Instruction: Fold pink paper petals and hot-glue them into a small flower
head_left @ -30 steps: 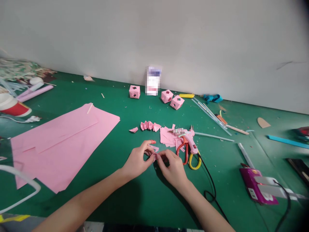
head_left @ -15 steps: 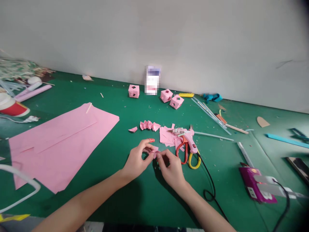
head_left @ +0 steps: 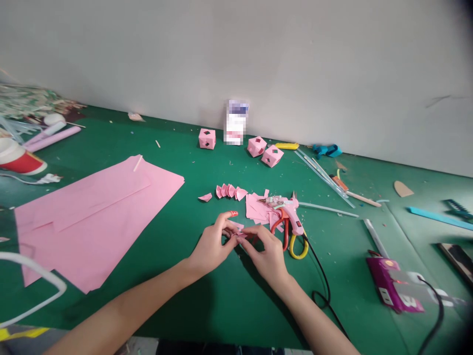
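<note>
Between the fingertips of both hands is a small folded piece of pink paper (head_left: 239, 234), partly hidden by the fingers. My left hand (head_left: 212, 246) pinches it from the left, its index finger raised, with a red-orange covering on the tip. From the right, my right hand (head_left: 268, 254) pinches the same piece. Just beyond lie a row of folded pink paper pieces (head_left: 231, 191) and one loose folded piece (head_left: 205, 197). A pink glue gun (head_left: 291, 212) rests over a pile of pink paper cutouts (head_left: 255, 207) and scissors (head_left: 298, 249) with red and yellow handles.
Three pink paper cubes with cut-out holes (head_left: 207, 139) stand near the wall, by a blurred upright card (head_left: 236, 123). Large pink sheets (head_left: 99, 222) cover the left. Clear glue sticks (head_left: 325, 177) lie right, and a purple power adapter (head_left: 391, 283) with cords sits nearer.
My right hand's fingers have straightened and shifted along the pink piece, which now lies flatter between the fingertips. The whole view has moved slightly.
</note>
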Demonstrator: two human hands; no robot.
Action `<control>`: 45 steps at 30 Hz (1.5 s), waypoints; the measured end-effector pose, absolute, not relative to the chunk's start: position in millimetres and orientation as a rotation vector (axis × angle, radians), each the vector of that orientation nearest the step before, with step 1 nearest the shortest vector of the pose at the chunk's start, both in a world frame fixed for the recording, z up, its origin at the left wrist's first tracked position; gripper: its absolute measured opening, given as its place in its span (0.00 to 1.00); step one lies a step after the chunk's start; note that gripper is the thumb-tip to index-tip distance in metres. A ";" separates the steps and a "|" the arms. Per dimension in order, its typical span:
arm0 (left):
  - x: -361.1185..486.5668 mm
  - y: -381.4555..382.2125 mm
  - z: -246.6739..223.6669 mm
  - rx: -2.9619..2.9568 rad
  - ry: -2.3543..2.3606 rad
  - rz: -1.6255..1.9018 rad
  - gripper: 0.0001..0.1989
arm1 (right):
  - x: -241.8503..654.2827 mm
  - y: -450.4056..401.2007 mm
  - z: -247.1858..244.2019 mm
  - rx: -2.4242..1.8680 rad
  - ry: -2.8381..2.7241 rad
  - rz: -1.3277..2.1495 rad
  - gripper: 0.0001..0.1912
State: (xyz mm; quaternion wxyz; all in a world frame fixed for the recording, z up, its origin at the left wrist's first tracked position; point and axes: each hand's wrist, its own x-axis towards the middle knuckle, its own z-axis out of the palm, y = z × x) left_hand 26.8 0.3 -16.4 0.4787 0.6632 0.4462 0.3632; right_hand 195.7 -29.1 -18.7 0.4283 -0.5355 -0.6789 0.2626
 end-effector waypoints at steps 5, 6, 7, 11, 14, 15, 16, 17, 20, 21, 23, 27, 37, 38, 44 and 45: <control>26.6 -0.8 -16.3 1.656 1.077 0.863 0.23 | 197.4 -28.3 -18.5 -1.259 -1.768 0.568 0.03; 26.7 -0.9 -16.0 1.658 1.080 0.865 0.23 | 197.5 -28.5 -18.0 -1.255 -1.784 0.543 0.04; 26.7 -1.0 -15.6 1.657 1.083 0.868 0.23 | 197.6 -28.7 -17.5 -1.251 -1.800 0.522 0.04; 26.8 -1.1 -14.6 1.628 1.091 0.869 0.27 | 198.4 -29.3 -16.6 -1.230 -1.824 0.497 0.05; 26.3 -0.9 -15.4 1.612 1.085 0.848 0.27 | 199.2 -29.2 -17.6 -1.215 -1.851 0.497 0.08; 26.1 -0.8 -15.9 1.613 1.080 0.839 0.27 | 199.5 -29.1 -18.0 -1.214 -1.875 0.487 0.09; 25.9 -0.6 -16.2 1.617 1.075 0.832 0.27 | 199.8 -29.0 -18.4 -1.212 -1.902 0.471 0.10; 25.8 -0.4 -16.5 1.620 1.071 0.829 0.27 | 200.0 -28.8 -18.7 -1.209 -1.926 0.450 0.10; 25.6 0.3 -16.3 1.611 1.064 0.829 0.27 | 200.8 -28.0 -19.1 -1.198 -1.960 0.390 0.10; 25.7 0.5 -15.9 1.599 1.061 0.826 0.26 | 201.0 -27.7 -19.0 -1.198 -1.960 0.377 0.09; 26.0 0.8 -14.9 1.574 1.054 0.810 0.26 | 201.3 -27.1 -18.4 -1.207 -1.957 0.374 0.09; 26.1 1.3 -13.0 1.573 1.068 0.787 0.26 | 200.9 -27.2 -16.9 -1.235 -1.937 0.435 0.07; 25.1 2.7 -11.3 1.565 1.057 0.760 0.24 | 202.7 -24.8 -16.6 -1.250 -2.070 0.281 0.05; 25.6 2.3 -11.4 1.563 1.066 0.762 0.24 | 203.0 -24.5 -16.7 -1.254 -2.078 0.257 0.05; 26.5 1.3 -13.0 1.578 1.082 0.756 0.22 | 203.1 -24.8 -17.3 -1.281 -2.090 0.234 0.05; 26.2 1.5 -13.1 1.578 1.074 0.753 0.22 | 202.9 -24.8 -17.5 -1.283 -2.086 0.251 0.05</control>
